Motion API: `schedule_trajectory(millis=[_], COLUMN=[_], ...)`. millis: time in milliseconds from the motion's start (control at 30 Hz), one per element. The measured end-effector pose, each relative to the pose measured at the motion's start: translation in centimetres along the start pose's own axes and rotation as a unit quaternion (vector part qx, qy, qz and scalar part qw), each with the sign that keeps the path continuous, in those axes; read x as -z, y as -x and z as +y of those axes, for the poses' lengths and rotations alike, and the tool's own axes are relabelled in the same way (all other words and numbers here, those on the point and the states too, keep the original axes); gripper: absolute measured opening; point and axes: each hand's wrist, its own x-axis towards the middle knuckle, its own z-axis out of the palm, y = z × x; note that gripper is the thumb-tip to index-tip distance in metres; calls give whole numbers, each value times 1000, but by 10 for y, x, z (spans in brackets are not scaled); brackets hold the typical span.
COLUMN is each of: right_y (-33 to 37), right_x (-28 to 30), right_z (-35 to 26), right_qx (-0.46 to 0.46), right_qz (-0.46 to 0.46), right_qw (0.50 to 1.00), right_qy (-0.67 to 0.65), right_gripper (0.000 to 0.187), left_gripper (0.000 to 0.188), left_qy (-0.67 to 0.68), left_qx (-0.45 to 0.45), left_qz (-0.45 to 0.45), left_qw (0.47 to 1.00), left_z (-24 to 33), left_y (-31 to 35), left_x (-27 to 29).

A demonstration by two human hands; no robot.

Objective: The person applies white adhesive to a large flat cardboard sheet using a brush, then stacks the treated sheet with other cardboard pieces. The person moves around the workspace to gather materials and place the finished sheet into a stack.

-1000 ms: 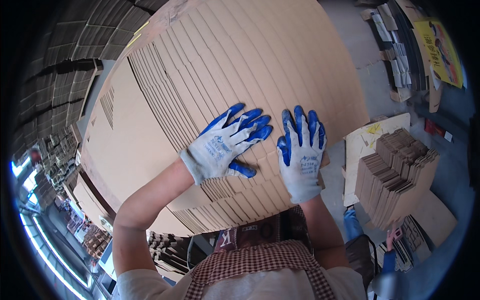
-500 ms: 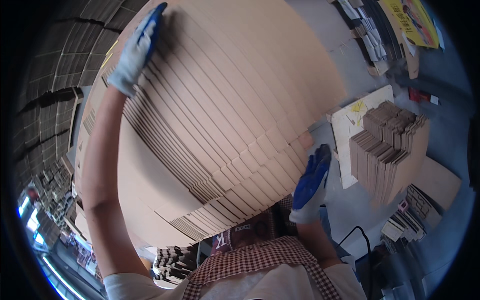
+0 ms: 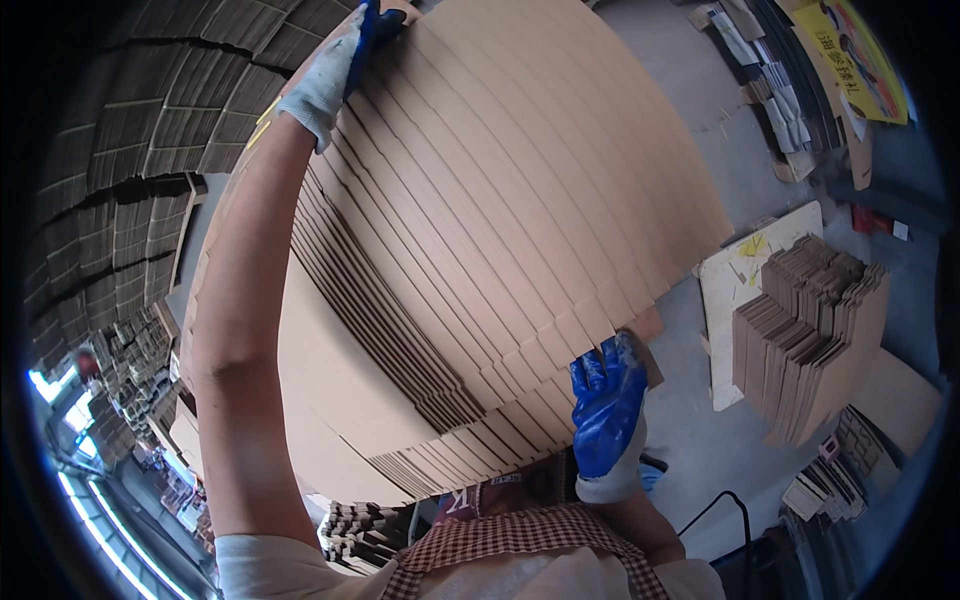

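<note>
A large fanned stack of brown cardboard sheets (image 3: 520,190) lies in front of me, its overlapping edges stepped like stairs. My left hand (image 3: 345,75), in a pale glove with a blue coated palm, reaches to the far left side of the stack. Its fingers are stretched out along the sheet edges, and the tips are partly cut off by the picture's top. At the near right corner, my right hand (image 3: 607,415), in a matching glove, rests against the notched ends of the sheets with extended fingers.
Right of the stack, smaller cut cardboard pieces (image 3: 810,330) stand beside a white board (image 3: 722,350). Tall piles of flat cardboard (image 3: 130,130) fill the left side. Further right are bundled flat boxes (image 3: 775,100) and a yellow printed sheet (image 3: 855,60). A dark curved tube (image 3: 735,495) stands at lower right.
My left hand has slid farther away along the stack's far left side. My right hand has come in from beside the stack onto its near right corner. The whole view has shifted slightly.
</note>
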Motion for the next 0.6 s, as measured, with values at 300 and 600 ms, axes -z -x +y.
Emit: schedule_trajectory(millis=[300, 600], right_y=[3, 3], right_x=[-19, -31], right_z=[-11, -22], right_qx=[-35, -47], right_qz=[39, 5], right_qw=[998, 998], right_qy=[-44, -45], right_gripper=[58, 68], left_gripper=[74, 75], left_qy=[-22, 41], left_qx=[2, -14], left_qz=[-13, -105], left_qw=[1000, 993], left_z=[30, 34], left_y=[18, 3], left_x=[-9, 2])
